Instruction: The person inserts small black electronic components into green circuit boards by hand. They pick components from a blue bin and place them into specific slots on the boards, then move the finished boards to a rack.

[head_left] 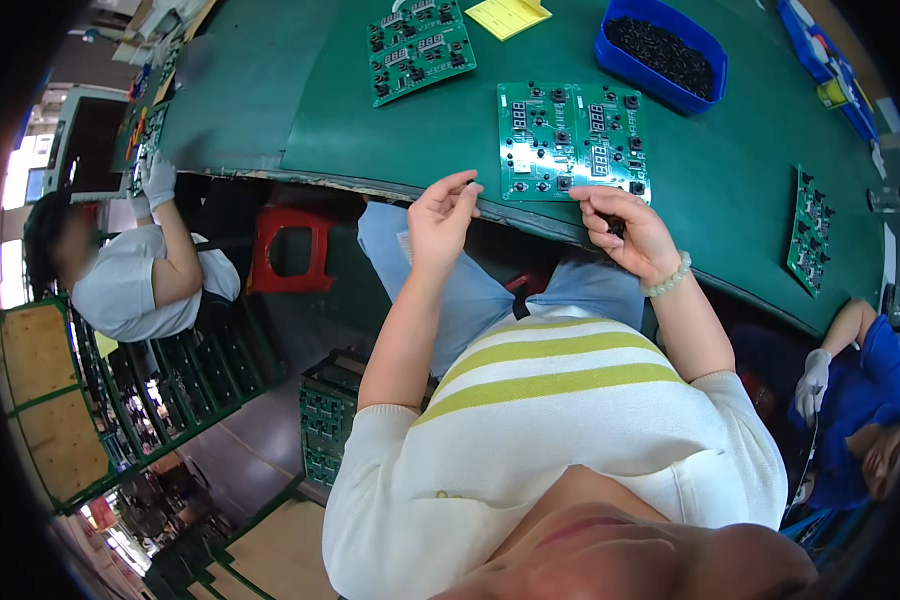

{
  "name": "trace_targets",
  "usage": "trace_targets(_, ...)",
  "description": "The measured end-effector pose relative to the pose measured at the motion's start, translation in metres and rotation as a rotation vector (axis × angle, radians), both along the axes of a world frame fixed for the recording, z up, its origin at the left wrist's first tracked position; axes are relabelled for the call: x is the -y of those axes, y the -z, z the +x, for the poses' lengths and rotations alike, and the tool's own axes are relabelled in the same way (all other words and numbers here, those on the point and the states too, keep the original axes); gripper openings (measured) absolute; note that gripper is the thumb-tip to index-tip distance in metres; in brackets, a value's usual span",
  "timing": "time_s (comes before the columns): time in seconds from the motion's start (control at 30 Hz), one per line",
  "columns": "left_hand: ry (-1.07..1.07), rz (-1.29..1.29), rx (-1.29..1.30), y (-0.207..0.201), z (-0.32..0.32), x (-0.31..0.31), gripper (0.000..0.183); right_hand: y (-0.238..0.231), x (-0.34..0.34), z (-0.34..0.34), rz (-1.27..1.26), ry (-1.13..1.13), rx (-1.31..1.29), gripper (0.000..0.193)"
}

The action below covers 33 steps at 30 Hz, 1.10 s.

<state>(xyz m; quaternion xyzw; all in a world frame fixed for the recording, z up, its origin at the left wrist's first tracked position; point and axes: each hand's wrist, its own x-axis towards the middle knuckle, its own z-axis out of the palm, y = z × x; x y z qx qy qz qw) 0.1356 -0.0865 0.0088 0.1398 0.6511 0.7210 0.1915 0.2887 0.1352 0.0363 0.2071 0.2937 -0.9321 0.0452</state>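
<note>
Green circuit-board panel (pixel 574 143): laid flat, face up, at the near edge of the worktop (pixel 730 180), in front of the person; set with digit displays and black buttons. Judged light, thin and stiff; easily slid on the smooth top, brittle if flexed. Best taken by opposite bare edges, with displays and buttons left unpressed

Right hand (pixel 632 235): fingers curled in, a few black parts (pixel 616 228) held in the palm; one fingertip extended to the panel's lower edge, contact cannot be told

Left hand (pixel 442 215): held off the panel's left side; thumb and index narrowed to a pinch, a small dark piece (pixel 469 182) apparently held between the tips

Loose parts: judged very light, rigid, easily dropped; best pinched by the sides

Farther out: blue tray (pixel 640 82) heaped with black pieces (pixel 660 52), beyond the panel to the right; second board panel (pixel 420 52) to the upper left, yellow pad (pixel 508 15) just beside it
</note>
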Motion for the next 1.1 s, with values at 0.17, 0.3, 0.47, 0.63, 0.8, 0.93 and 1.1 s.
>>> trace_targets(0.17, 0.065, -0.114, -0.280, 0.012, 0.000, -0.002, 0.015, -0.002, 0.002, 0.001, 0.161, 0.004, 0.013, 0.024)
trace_targets(0.3, 0.107, -0.254, -0.358, 0.007, 0.005, -0.008, 0.013, 0.010, 0.001, 0.000, 0.240, 0.002, 0.012, 0.026)
trace_targets(0.47, 0.108, -0.414, -0.669, -0.001, 0.007, -0.020, 0.011, 0.005, 0.003, 0.000, 0.347, 0.032, 0.052, 0.018)
trace_targets(0.63, 0.133, -0.435, -0.848, 0.004, 0.005, -0.025, 0.011, -0.013, 0.006, -0.009, 0.756, 0.040, 0.042, 0.016)
trace_targets(0.8, 0.106, -0.534, -0.888, -0.001, 0.010, -0.029, 0.011, -0.002, 0.017, -0.036, 1.634, 0.116, -0.133, 0.012)
trace_targets(0.93, 0.103, -0.557, -0.911, 0.000, 0.009, -0.030, 0.009, 0.006, 0.026, -0.054, 1.985, 0.133, -0.201, 0.013)
trace_targets(1.1, 0.128, -0.498, -0.900, 0.001, 0.008, -0.028, 0.009, 0.012, 0.026, -0.064, 2.073, -0.014, -0.158, 0.013)
